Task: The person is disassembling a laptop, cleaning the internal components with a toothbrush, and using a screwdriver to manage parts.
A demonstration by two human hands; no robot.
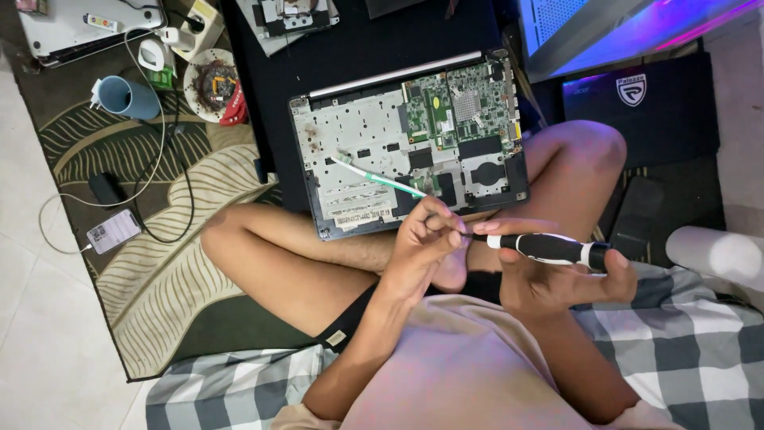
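Currently: right hand (557, 283) gripping black-and-white plastic screwdriver (549, 248); left hand (426, 239) pinched narrow on its tip, above crossed legs. Opened grey laptop chassis (410, 139) just ahead, green-white toothbrush (378, 177) lying across it.

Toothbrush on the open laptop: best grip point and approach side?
Grip the toothbrush at mid-handle, coming from above. It lies flat and diagonal across the laptop, bristle head up-left; its lower end runs behind the left hand, so mid-handle is likely the freest part.
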